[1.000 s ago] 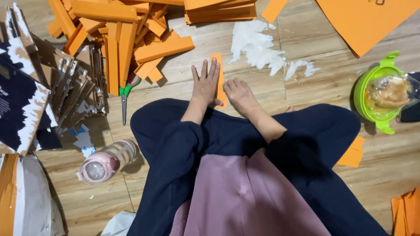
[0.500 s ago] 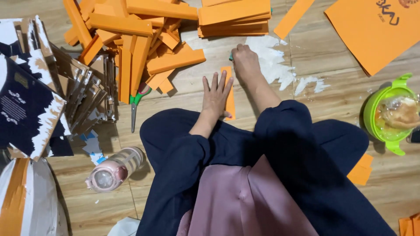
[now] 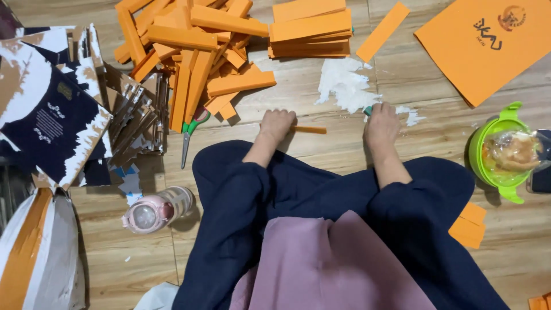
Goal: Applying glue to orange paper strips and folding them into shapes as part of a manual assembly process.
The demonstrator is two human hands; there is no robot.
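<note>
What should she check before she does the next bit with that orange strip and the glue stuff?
1. Left hand holds the orange strip down on the floor: ok.
2. Right hand grips a small teal thing: ok, but what it is, cannot tell.
3. White smear near the right hand, wet or dry: cannot tell.
4. Scissors lie apart from both hands: ok.
5. Stack of strips within easy reach: cannot tell.

A: Where is the floor (image 3: 338,146) bare?
B: Between the hands, past the thin orange strip (image 3: 309,130).
A: What blocks?
B: Orange strip pile (image 3: 195,51) ahead, scissors (image 3: 192,132) left, green bowl (image 3: 505,152) right.
</note>
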